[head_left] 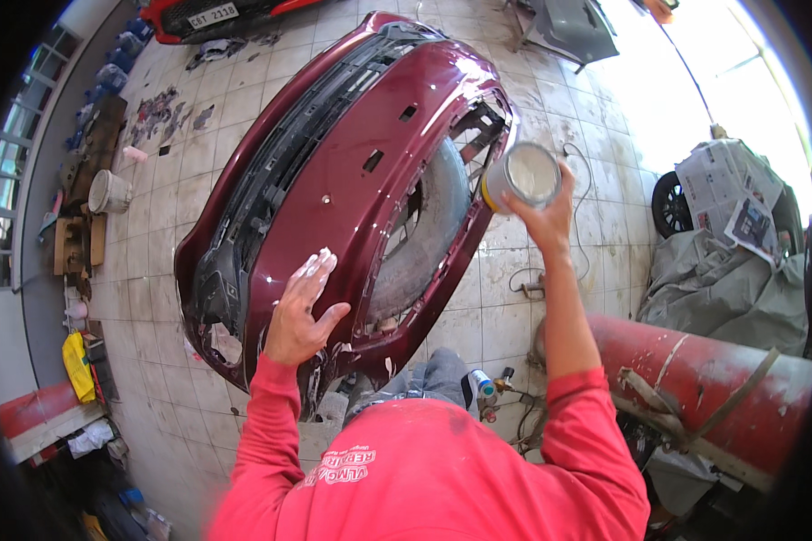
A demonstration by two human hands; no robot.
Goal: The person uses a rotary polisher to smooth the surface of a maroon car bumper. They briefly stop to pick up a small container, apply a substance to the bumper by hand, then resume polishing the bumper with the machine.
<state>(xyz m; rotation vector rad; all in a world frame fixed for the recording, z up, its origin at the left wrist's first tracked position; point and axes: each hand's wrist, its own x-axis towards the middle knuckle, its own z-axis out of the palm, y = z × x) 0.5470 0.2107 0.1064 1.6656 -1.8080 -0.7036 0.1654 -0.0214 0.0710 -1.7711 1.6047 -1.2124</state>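
A dark red car bumper stretches in front of me, with a black grille strip along its left side. My left hand is over the near part of the bumper, fingers stretched out and thumb apart. White paste coats its fingertips; I cannot tell whether the palm touches the surface. To the right of the bumper, my right hand grips a round metal can from its near side. The can's top is open, and pale material shows inside. A grey tyre shows through the bumper's large opening.
A red cylindrical tank lies at the right, near a grey cover. Behind my right hand, a thin cable runs over the tiled floor. A white bucket stands at the left. A red car is at the far end.
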